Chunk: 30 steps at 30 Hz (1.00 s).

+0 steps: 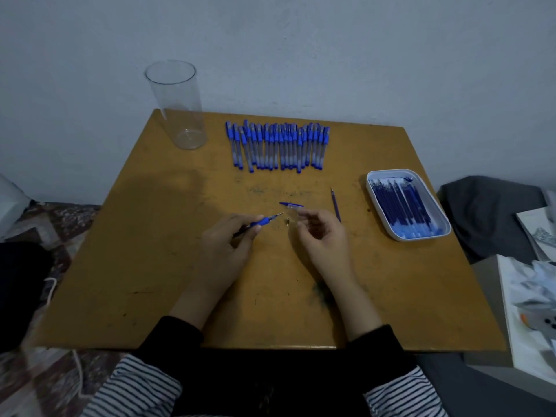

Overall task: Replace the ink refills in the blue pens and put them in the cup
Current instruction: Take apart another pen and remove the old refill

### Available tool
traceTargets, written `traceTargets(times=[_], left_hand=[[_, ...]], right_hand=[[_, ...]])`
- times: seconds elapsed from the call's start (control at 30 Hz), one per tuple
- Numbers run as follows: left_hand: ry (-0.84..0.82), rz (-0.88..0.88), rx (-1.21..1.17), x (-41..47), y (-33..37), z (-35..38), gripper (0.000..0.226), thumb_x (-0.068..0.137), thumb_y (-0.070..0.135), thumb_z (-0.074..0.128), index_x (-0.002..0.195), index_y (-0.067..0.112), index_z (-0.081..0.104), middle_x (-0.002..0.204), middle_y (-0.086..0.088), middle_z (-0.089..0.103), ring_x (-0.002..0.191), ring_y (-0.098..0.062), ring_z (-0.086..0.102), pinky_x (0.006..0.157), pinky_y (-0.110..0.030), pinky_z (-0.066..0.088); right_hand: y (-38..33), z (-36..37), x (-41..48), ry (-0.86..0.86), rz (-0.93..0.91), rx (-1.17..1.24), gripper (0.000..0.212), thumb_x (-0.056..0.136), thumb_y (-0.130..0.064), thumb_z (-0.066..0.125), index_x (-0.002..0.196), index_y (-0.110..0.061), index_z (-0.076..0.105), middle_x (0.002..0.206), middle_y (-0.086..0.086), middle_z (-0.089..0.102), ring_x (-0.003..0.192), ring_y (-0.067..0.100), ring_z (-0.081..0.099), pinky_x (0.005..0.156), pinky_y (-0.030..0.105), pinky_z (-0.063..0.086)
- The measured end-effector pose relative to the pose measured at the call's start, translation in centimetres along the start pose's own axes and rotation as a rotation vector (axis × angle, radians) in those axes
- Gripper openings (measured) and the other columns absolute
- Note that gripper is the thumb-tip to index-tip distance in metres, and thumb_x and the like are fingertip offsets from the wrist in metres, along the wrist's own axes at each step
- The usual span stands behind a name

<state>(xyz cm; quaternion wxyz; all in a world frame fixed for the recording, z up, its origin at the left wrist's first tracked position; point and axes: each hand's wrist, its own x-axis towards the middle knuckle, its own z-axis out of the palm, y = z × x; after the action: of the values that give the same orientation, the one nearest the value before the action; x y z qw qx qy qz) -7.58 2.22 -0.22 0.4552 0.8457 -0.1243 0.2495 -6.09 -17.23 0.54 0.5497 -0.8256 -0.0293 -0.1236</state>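
Refill-swapping looks under way on the first pen. The left hand [228, 245] has a narrow grip on the refill [261, 221], and the right hand [323, 236] pinches the clear barrel [293, 209] (faint). Next, they need lining up. Both hands hover mid-surface [150, 266]; the cup [177, 106] stands empty, far left.

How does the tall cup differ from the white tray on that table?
The cup is clear, tall and upright, with nothing inside; the tray is white, shallow and full of blue refills. The cup stands at the far left corner, the tray near the right edge. Both rest on the table.
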Motion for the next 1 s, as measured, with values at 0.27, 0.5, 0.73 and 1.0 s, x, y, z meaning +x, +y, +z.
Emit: traceTargets(times=[0.27,0.5,0.73,1.0], left_hand=[[-0.038,-0.004,0.032,0.1,-0.2,-0.2,0.017,0.092,0.010,0.072,0.109,0.011,0.076,0.104,0.005,0.073,0.096,-0.003,0.067,0.084,-0.017,0.052],[-0.034,-0.018,0.026,0.1,0.2,-0.3,0.019,0.091,0.007,0.073,0.109,0.012,0.075,0.104,0.010,0.071,0.096,0.003,0.064,0.085,-0.012,0.049],[-0.033,-0.012,0.022,0.1,0.4,-0.4,0.019,0.091,0.005,0.073,0.108,0.010,0.075,0.104,0.007,0.072,0.097,-0.002,0.065,0.085,-0.010,0.048],[-0.013,-0.009,0.000,0.0,0.0,-0.2,0.018,0.091,0.004,0.072,0.107,0.010,0.076,0.103,0.007,0.072,0.094,0.000,0.065,0.084,-0.013,0.049]], right_hand=[[-0.2,0.9,0.9,-0.093,-0.022,-0.256,0.026,0.087,-0.022,0.074,0.113,-0.021,0.071,0.104,-0.007,0.068,0.091,0.002,0.061,0.082,0.016,0.050],[-0.4,1.1,1.2,-0.096,-0.035,-0.325,0.020,0.089,-0.017,0.072,0.109,-0.020,0.072,0.102,-0.010,0.067,0.086,-0.007,0.055,0.077,0.003,0.042],[-0.7,0.5,0.9,-0.072,0.065,-0.039,0.017,0.088,-0.013,0.073,0.105,-0.015,0.075,0.090,-0.007,0.071,0.083,0.001,0.063,0.075,0.011,0.048],[-1.5,0.1,0.6,-0.057,0.196,0.498,0.014,0.087,-0.001,0.071,0.101,-0.005,0.073,0.097,0.007,0.075,0.095,0.018,0.069,0.087,0.029,0.055]])
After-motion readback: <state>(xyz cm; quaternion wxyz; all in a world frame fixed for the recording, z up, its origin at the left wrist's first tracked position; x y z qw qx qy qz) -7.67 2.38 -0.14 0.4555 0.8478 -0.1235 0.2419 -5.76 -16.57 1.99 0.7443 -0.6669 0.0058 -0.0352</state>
